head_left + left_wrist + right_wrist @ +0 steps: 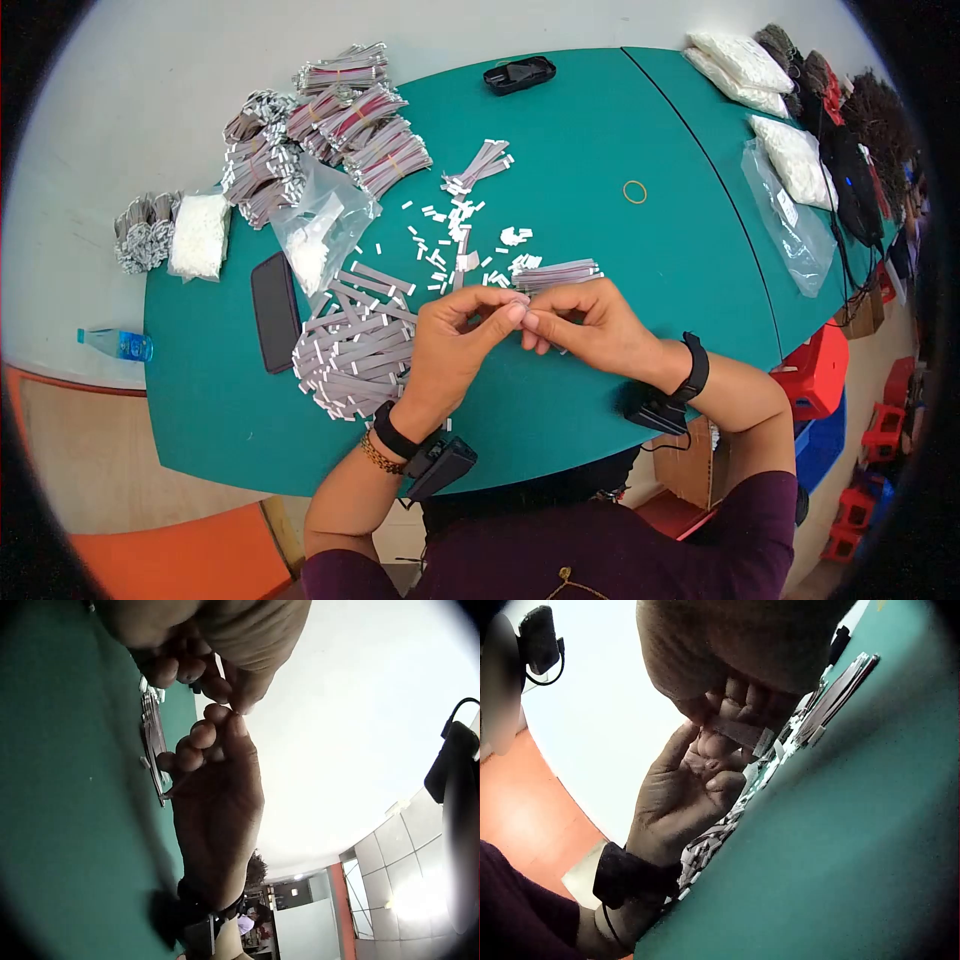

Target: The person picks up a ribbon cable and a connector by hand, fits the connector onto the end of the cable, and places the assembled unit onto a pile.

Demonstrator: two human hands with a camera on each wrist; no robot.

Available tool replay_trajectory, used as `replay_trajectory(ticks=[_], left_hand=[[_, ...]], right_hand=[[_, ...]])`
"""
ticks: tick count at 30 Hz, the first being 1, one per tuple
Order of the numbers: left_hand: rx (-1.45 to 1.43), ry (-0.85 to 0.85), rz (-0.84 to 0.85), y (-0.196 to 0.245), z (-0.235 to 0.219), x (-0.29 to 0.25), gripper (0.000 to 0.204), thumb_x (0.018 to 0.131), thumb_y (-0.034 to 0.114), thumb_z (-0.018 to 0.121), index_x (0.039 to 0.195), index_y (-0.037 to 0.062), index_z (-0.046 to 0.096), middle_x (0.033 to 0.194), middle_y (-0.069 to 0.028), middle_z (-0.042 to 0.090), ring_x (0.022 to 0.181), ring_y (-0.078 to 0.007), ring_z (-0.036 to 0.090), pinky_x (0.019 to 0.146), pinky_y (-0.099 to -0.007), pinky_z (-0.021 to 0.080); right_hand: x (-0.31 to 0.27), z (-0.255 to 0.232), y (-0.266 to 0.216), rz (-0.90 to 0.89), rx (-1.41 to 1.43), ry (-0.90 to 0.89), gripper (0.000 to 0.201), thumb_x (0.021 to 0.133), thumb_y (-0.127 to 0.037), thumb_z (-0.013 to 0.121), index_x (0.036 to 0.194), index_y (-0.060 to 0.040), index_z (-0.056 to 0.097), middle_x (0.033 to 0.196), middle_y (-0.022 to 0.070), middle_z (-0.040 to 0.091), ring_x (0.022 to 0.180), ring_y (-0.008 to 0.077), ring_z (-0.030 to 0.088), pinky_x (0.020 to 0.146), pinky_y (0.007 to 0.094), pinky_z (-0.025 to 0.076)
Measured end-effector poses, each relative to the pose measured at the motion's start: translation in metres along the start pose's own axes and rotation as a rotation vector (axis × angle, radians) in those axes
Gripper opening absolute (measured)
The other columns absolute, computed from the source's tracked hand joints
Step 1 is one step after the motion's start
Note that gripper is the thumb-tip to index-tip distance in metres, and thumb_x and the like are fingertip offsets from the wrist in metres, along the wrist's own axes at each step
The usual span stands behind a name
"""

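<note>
Both hands meet at the fingertips above the green table. The left hand (pixel 447 340) and the right hand (pixel 605 330) pinch a short flat grey ribbon cable (pixel 741 735) with a white end. In the right wrist view the strip runs under the right fingers; most of it is hidden in the head view. Just beyond the hands lies a neat stack of similar cables (pixel 565 272). Close to the left hand spreads a loose pile of grey cables (pixel 350 355) with white ends.
Small white pieces (pixel 438 258) are scattered past the hands, near a few loose cables (pixel 484 165). Left are a black phone (pixel 275 312), a clear bag (pixel 325 215) and banded cable bundles (pixel 350 125). A rubber band (pixel 635 191) and white packets (pixel 792 160) lie to the right.
</note>
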State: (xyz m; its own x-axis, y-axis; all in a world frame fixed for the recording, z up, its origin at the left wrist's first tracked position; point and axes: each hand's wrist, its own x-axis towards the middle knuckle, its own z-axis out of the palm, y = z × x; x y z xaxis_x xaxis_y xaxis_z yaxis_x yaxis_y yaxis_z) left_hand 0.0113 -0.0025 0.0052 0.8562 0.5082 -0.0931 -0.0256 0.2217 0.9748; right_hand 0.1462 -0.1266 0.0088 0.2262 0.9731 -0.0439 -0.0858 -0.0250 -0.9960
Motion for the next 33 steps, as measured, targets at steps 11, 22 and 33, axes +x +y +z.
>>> replay_trajectory(ticks=[11,22,33], left_hand=[[-0.069,0.014,-0.039,-0.0007,0.0010,-0.0009,0.013,0.085,0.009,0.063,0.092,-0.0007,0.065,0.086,-0.0045,0.064,0.081,-0.0093,0.057,0.077,-0.0235,0.045],[-0.156,0.051,-0.073,-0.0034,0.0034,-0.0014,0.016,0.084,0.014,0.065,0.093,0.0008,0.065,0.076,0.0011,0.060,0.064,-0.0034,0.043,0.057,-0.0181,0.033],[-0.092,0.058,-0.025,-0.0064,0.0053,-0.0011,0.010,0.085,0.010,0.063,0.091,0.0018,0.063,0.079,-0.0015,0.062,0.066,-0.0055,0.048,0.060,-0.0196,0.036]], right_hand=[[-0.0009,0.0014,-0.0040,-0.048,-0.060,0.008,0.024,0.094,-0.020,0.050,0.086,-0.0010,0.063,0.072,0.0008,0.059,0.065,0.0059,0.053,0.058,0.0211,0.044],[0.0001,0.0031,0.0026,-0.081,-0.032,0.021,0.028,0.096,-0.021,0.046,0.082,-0.0014,0.059,0.069,0.0007,0.056,0.061,0.0067,0.052,0.055,0.0213,0.043],[-0.0007,0.0064,0.0059,-0.107,-0.097,0.055,0.026,0.097,-0.019,0.041,0.084,-0.0016,0.055,0.066,0.0022,0.055,0.056,0.0074,0.053,0.050,0.0213,0.043]])
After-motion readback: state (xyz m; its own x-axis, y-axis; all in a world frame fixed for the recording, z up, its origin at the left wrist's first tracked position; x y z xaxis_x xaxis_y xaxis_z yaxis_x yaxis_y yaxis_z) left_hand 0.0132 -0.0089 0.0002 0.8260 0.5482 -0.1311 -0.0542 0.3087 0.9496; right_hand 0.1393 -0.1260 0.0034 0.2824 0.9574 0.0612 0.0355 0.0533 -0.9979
